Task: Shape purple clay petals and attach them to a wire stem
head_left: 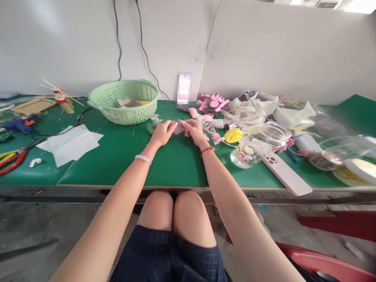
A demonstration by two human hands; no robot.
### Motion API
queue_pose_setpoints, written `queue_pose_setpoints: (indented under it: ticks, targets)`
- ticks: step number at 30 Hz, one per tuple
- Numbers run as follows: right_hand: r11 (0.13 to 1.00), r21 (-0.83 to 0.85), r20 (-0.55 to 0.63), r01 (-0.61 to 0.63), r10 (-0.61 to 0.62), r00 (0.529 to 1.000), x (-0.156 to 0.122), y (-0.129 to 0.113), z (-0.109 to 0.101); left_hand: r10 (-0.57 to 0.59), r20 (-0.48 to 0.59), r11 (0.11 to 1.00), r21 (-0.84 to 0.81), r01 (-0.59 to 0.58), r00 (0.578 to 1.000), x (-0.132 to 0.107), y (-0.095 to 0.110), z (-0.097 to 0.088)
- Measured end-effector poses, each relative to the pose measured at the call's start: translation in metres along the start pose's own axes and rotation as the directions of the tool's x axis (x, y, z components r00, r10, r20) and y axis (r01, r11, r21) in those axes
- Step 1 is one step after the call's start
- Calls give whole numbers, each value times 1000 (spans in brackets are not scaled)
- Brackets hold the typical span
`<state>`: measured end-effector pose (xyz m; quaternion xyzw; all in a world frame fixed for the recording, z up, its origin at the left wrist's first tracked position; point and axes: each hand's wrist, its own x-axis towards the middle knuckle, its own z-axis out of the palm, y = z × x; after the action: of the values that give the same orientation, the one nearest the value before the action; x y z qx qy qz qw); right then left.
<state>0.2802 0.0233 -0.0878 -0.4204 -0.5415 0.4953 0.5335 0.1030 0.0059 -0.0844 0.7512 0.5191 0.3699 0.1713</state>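
From where I stand, the person's two bare hands meet over a green work table (123, 166), and between their fingertips sits a small mauve folded piece (178, 127), possibly paper or foam. The left hand (161, 134) comes in from one side and the right hand (194, 132) from the other. The fingers of both are closed in toward the piece and seem to pinch its opposite ends, though they hide much of it, so I can't make out its shape.

The step in hand looks like close fingertip shaping of that one piece. Its small size calls for a steady pinch from both hands in whatever move comes next.

Just beyond the right fingers lie pink ribbon-like scraps (202, 117), and a yellow plastic disc (233, 135) sits further along on that side, beside a glass jar (257, 147). Past the left fingers, a wispy green tuft (153, 127) lies close by. Well ahead of the fingers is a pale green plastic basket (123, 102), and further left of them are loose white paper sheets (70, 145) and red-handled pliers (14, 161). Well to the right of the fingers lies a pink-cased phone (286, 174).
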Motion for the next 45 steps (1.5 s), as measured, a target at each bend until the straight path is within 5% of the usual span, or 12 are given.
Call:
queue_pose_setpoints:
  ticks: [11, 17, 25, 39, 42, 45]
  targets:
    - [996, -49, 76, 77, -73, 994, 0, 6, -1, -67, 65, 924, -373, 86, 996, 5, -9, -1]
    - [997, -37, 98, 71, -67, 993, -2, 0, 1, -32, -79, 942, -335, 4, 996, 6, -5, -3]
    - [998, -35, 55, 61, -59, 997, -4, -7, 3, -153, -133, 894, -442, 80, 979, 7, -9, -1]
    - [990, 136, -12, -25, 27, 1000, 1, -2, 1, -159, -7, 805, -580, 125, 987, 5, -6, 0]
    - [984, 172, -16, -37, 40, 999, 1, -3, 1, -130, 38, 836, -533, 130, 991, 3, -4, 0]
    - [975, 217, -41, -49, 60, 997, -2, -4, 2, -130, -44, 885, -456, 96, 990, 2, -5, 1]
